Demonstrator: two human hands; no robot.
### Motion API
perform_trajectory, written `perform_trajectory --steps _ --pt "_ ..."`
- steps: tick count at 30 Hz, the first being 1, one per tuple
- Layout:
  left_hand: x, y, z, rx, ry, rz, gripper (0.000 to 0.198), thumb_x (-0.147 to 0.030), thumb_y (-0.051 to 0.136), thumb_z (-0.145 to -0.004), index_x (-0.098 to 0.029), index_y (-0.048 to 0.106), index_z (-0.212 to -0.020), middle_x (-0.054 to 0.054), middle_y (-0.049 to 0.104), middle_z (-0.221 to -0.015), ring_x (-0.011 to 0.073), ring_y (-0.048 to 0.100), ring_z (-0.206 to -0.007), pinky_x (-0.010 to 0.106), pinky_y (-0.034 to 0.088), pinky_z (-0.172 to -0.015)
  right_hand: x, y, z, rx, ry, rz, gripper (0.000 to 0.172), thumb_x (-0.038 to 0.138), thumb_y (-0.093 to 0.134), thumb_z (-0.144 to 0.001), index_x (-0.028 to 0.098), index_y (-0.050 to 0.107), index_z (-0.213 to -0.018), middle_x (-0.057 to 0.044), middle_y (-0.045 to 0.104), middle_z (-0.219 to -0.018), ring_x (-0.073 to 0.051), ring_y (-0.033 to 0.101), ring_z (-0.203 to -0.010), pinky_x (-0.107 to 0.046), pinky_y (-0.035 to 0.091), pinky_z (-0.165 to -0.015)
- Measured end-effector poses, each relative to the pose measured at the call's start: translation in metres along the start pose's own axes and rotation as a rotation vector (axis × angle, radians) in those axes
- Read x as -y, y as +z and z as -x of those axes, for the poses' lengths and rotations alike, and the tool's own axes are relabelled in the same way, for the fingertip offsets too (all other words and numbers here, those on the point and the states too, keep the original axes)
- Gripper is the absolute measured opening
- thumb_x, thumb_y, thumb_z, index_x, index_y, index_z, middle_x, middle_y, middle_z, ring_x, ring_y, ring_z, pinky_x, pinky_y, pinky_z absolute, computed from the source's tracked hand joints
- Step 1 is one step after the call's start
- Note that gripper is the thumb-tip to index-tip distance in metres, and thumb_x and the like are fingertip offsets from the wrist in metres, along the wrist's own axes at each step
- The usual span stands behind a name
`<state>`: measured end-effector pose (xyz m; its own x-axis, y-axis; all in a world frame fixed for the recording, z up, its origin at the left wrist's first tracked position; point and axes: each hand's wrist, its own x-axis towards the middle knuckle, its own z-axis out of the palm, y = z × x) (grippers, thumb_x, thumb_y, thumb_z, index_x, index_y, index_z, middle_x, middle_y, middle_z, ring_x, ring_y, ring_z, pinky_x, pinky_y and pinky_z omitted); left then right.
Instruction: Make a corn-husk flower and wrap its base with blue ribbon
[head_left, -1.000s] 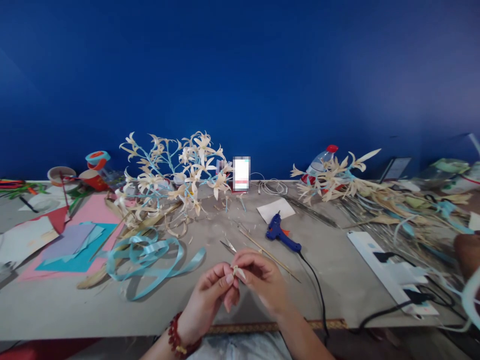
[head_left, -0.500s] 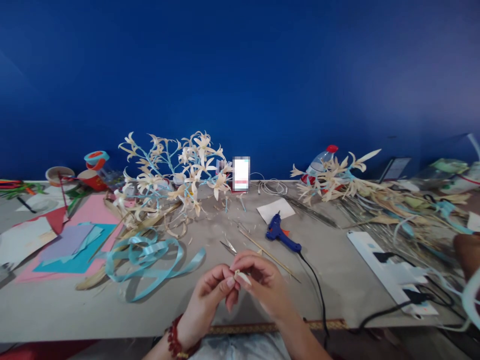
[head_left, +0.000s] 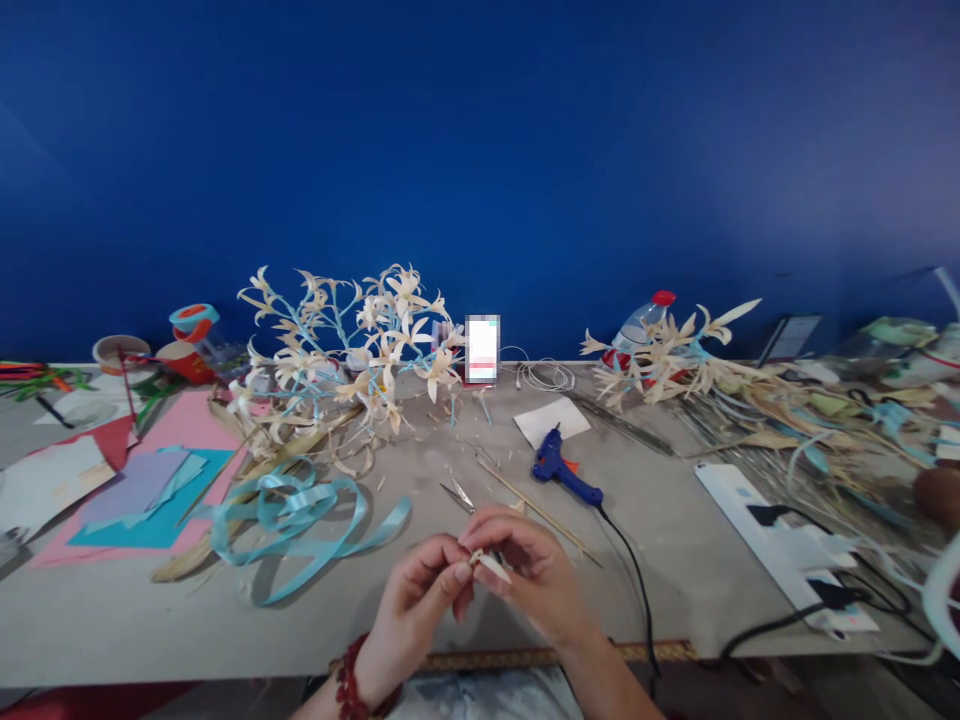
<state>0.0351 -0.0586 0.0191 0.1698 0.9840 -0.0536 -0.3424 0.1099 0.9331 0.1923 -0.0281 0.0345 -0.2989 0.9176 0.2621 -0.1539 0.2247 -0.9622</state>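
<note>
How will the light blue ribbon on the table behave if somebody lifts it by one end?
The light blue ribbon is probably floppy, since it lies in loose, overlapping loops. It looks thin, so it should be light. Its shiny surface suggests it may feel slippery.

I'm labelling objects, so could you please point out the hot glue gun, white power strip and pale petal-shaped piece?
Hot glue gun [head_left: 553, 463], head view: body.
White power strip [head_left: 778, 563], head view: casing.
Pale petal-shaped piece [head_left: 494, 569], head view: broad side.
</note>
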Motion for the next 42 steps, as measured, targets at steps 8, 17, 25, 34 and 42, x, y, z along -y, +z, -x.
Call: perform_trajectory --steps 8,17,25,34,42 --pt "0.007 0.000 -0.004 0.036 -0.073 0.202 0.025 -0.035 0.067 -0.087 -0.015 0.063 -0.073 -0.002 0.053 -0.053 0.0096 0.045 -0.050 0.023 0.035 -0.055 -0.002 -0.002 0.003 -0.026 0.084 -0.040 0.025 0.034 0.077 -0.078 0.026 0.074 -0.101 -0.007 0.069 -0.099 -0.019 0.065 -0.082 -0.029 0.055 -0.072" --pt "0.010 0.004 -0.011 0.329 -0.218 0.729 0.018 -0.026 0.062 -0.090 -0.015 0.063 -0.075 -0.010 0.032 -0.044 0.0060 0.023 -0.038 0.022 0.035 -0.049 -0.013 0.005 0.000 -0.168 0.105 -0.099 0.012 0.035 0.074 -0.080 0.023 0.073 -0.077 -0.002 0.063 -0.079 -0.017 0.059 -0.074 -0.026 0.049 -0.068" --pt "0.013 -0.003 -0.010 0.428 -0.370 0.815 0.016 -0.023 0.066 -0.087 -0.015 0.068 -0.074 -0.010 0.030 -0.040 0.0053 0.020 -0.036 0.020 0.034 -0.046 -0.010 0.006 -0.004 -0.020 0.180 -0.289 0.009 0.033 0.082 -0.072 0.026 0.078 -0.076 0.001 0.059 -0.072 -0.013 0.055 -0.067 -0.025 0.046 -0.065" --pt "0.011 -0.004 -0.012 0.409 -0.439 0.699 0.022 -0.034 0.073 -0.081 -0.014 0.068 -0.074 -0.008 0.039 -0.037 0.0052 0.027 -0.034 0.021 0.036 -0.045 -0.007 0.009 -0.002 -0.058 0.211 -0.337 0.018 0.034 0.084 -0.068 0.022 0.071 -0.065 0.002 0.056 -0.068 -0.012 0.053 -0.061 -0.024 0.045 -0.058" --pt "0.006 0.000 -0.009 -0.054 0.099 -0.040 0.012 -0.029 0.070 -0.084 -0.017 0.070 -0.080 0.002 0.069 -0.068 0.0147 0.062 -0.065 0.024 0.047 -0.065 -0.009 0.011 -0.001 -0.182 0.084 -0.092 0.014 0.025 0.071 -0.078 0.021 0.062 -0.068 0.002 0.054 -0.070 -0.012 0.049 -0.057 -0.024 0.039 -0.053"
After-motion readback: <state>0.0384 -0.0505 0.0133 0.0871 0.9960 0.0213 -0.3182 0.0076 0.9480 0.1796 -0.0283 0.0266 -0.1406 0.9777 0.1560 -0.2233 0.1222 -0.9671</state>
